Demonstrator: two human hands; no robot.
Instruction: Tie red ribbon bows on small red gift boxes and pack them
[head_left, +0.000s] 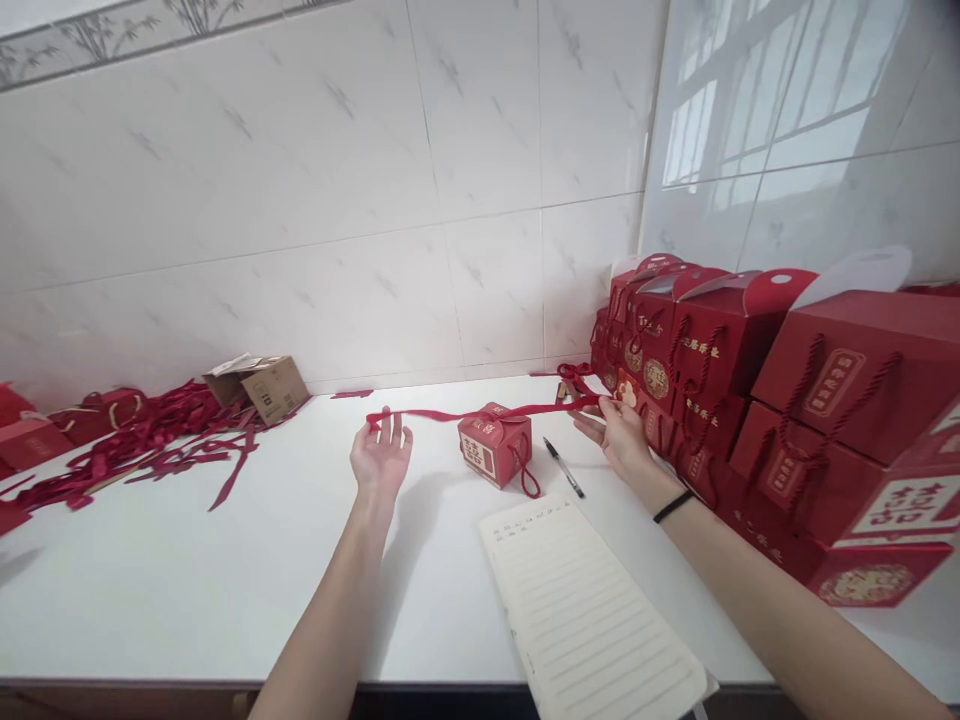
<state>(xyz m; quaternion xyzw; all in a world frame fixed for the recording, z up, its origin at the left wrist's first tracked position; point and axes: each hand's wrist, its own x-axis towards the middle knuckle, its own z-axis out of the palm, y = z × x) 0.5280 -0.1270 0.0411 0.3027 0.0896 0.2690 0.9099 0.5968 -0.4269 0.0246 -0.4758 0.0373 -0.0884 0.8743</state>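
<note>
A dark red ribbon (429, 414) stretches between my two hands, passing across the top of a small red gift box (511, 462). My left hand (381, 450) pinches the ribbon's left end between thumb and forefinger, the other fingers loosely spread. On the other side, my right hand (619, 438) grips the ribbon near its right end, beside the stacked boxes. White panels with red characters mark the small box, and a red cord loop hangs at its right side. Neither hand touches the box.
Stacked red gift boxes (731, 345) with cord handles line the right side. A pen (564, 468) and a lined notebook (592, 610) lie in front. At left are a heap of red ribbons (169, 425), a cardboard box (274, 390) and more red boxes. A tiled wall (322, 230) bounds the white table.
</note>
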